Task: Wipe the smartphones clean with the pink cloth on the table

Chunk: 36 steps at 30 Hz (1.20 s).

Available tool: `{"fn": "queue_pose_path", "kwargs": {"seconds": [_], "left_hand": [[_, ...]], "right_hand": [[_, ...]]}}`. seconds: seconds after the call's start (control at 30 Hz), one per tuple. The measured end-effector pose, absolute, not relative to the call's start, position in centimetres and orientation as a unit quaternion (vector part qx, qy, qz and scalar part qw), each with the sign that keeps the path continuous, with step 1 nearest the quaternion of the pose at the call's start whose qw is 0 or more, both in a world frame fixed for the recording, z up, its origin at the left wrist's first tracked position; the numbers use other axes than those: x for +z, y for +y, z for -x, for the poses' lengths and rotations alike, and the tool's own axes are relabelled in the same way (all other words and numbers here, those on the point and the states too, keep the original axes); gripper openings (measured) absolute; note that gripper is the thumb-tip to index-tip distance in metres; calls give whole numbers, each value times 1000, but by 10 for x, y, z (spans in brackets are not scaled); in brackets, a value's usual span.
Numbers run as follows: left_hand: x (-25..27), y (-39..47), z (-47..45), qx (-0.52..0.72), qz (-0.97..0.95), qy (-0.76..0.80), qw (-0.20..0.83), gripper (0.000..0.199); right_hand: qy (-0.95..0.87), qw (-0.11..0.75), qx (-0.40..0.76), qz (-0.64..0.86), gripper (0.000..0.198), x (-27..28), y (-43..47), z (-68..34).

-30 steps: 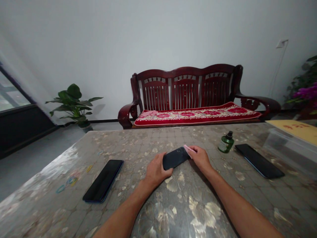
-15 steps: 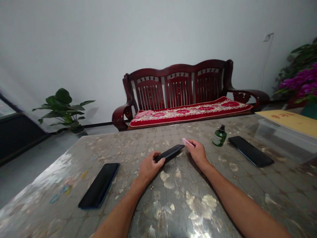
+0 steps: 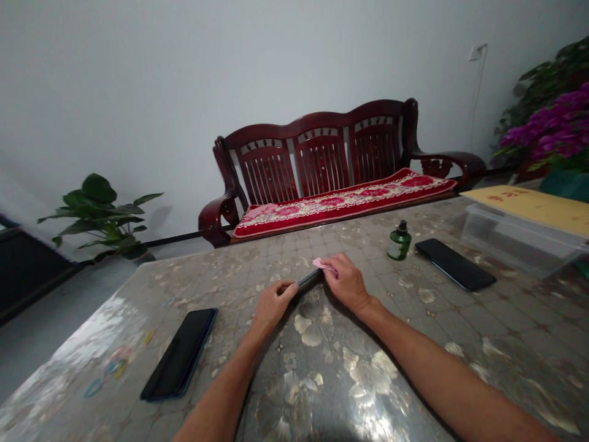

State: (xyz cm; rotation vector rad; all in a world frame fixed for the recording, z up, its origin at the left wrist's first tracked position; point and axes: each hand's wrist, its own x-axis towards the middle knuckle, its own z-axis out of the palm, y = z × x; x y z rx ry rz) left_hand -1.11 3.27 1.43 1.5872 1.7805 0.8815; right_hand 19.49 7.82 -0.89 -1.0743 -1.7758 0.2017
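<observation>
Left hand [image 3: 272, 302] pinches one end of a dark phone [image 3: 310, 280], right hand [image 3: 346, 281] pinches pink cloth [image 3: 324, 266] at the other. Phone's edge-on over mid-bench [image 3: 257, 258]. Wiping looks under way, probably unfinished. Second phone [image 3: 179, 355] lies toward left edge, third phone [image 3: 455, 264] toward right edge near green bottle [image 3: 399, 242]; can't tell if either's wiped.
</observation>
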Motion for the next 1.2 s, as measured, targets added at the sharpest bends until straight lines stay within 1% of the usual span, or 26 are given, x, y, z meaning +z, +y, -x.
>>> {"fn": "queue_pose_path", "kwargs": {"seconds": [0.1, 0.17, 0.3, 0.4, 0.6, 0.67, 0.83, 1.0, 1.1, 1.2], "left_hand": [[18, 33, 12, 337, -594, 661, 312, 44], [20, 33, 13, 340, -591, 657, 322, 43], [20, 34, 15, 343, -574, 658, 346, 43], [18, 36, 16, 345, -566, 660, 354, 44], [16, 36, 16, 354, -564, 649, 368, 41], [16, 35, 16, 358, -565, 646, 369, 41], [17, 34, 16, 350, -562, 660, 356, 45], [17, 35, 15, 342, -574, 664, 335, 46], [12, 32, 11, 350, -581, 659, 324, 44], [7, 26, 5, 334, -611, 666, 267, 41]], "right_hand": [[-777, 475, 65, 407, 26, -3, 72, -190], [-781, 464, 53, 415, 27, -1, 75, -194], [-752, 469, 41, 460, 27, -2, 87, -206], [-750, 472, 39, 462, 26, -3, 87, -206], [-814, 439, 36, 379, 27, 1, 69, -188], [-817, 434, 35, 378, 28, 2, 70, -190], [-755, 469, 66, 453, 29, -3, 87, -205], [-718, 496, 108, 476, 28, -6, 95, -211], [-711, 462, 121, 517, 27, 1, 96, -215], [-716, 384, 130, 569, 24, 12, 95, -221]]}}
